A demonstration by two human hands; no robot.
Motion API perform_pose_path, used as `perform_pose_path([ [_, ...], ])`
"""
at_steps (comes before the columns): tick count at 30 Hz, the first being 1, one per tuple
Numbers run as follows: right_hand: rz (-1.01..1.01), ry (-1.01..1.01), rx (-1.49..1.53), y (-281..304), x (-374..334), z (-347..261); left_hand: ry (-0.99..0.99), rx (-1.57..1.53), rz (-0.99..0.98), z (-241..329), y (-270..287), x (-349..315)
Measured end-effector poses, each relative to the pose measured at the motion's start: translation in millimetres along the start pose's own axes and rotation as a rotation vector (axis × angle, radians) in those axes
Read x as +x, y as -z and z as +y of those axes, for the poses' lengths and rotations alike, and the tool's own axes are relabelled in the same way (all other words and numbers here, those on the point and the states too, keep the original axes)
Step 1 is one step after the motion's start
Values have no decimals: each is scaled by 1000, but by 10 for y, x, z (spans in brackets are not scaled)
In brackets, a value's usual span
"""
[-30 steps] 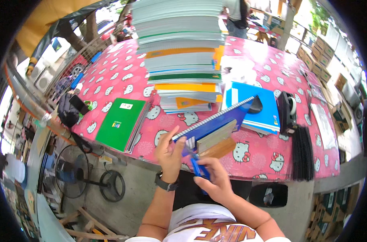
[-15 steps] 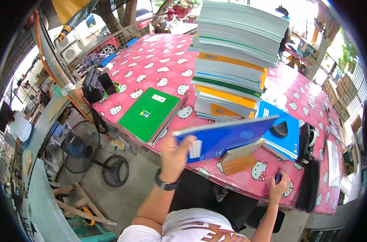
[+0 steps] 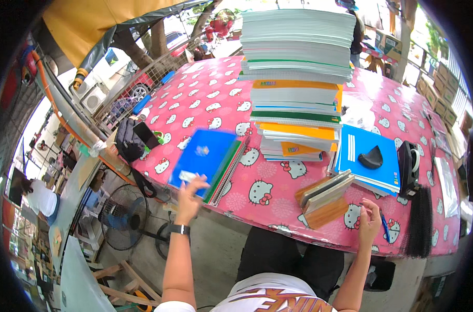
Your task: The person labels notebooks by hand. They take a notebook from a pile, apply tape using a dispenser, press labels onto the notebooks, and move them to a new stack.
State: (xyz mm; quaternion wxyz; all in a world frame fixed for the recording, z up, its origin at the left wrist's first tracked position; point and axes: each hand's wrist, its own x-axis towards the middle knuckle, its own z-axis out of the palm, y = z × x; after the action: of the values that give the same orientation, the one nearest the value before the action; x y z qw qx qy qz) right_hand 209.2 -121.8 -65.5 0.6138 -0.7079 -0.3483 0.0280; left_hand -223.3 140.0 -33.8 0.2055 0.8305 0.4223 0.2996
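Observation:
My left hand (image 3: 189,202) grips the near edge of a blue spiral notebook (image 3: 208,150), which is slightly blurred and lies over a green spiral notebook (image 3: 227,172) at the table's left. A white label shows near my fingertips. Over the table's near right part, my right hand (image 3: 369,222) is loosely curled with its fingers apart and holds nothing. Just right of it lies a blue pen (image 3: 385,229). In front of me stands a wooden block holder (image 3: 325,205) with upright slats. Beyond it, a pile of blue notebooks (image 3: 353,140) carries a black curved piece (image 3: 371,157).
A tall stack of bound paper and notebooks (image 3: 299,47) rises mid-table. Black comb-like strips (image 3: 419,223) and a black device (image 3: 409,169) line the right side. A bag (image 3: 128,140) sits at the left edge; a fan (image 3: 124,216) stands on the floor.
My left hand has carried the blue notebook leftward from above the wooden holder to over the green notebook. My right hand has let go of the blue pen, now lying beside it.

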Motion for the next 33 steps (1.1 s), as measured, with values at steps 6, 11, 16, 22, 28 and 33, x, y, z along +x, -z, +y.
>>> perform_pose_path([
  [6, -31, -40, 2, -4, -194, -110, 120, 112, -62, 22, -251, 119],
  [11, -20, 106, 76, -232, -306, -498, 38, 447, -100, -17, -593, 301],
  [16, -85, 108, 247, -495, -416, -731, 12, 566, -111, -35, -597, 228],
  [22, -351, 285, 233, -962, -483, -986, 23, 613, -62, -20, -679, 210],
  [28, -679, 354, 268, -1542, -619, -1161, 31, 579, -67, -41, -612, 222],
  [33, -878, 350, 217, -1846, -749, -1142, 43, 589, -58, -39, -654, 204],
])
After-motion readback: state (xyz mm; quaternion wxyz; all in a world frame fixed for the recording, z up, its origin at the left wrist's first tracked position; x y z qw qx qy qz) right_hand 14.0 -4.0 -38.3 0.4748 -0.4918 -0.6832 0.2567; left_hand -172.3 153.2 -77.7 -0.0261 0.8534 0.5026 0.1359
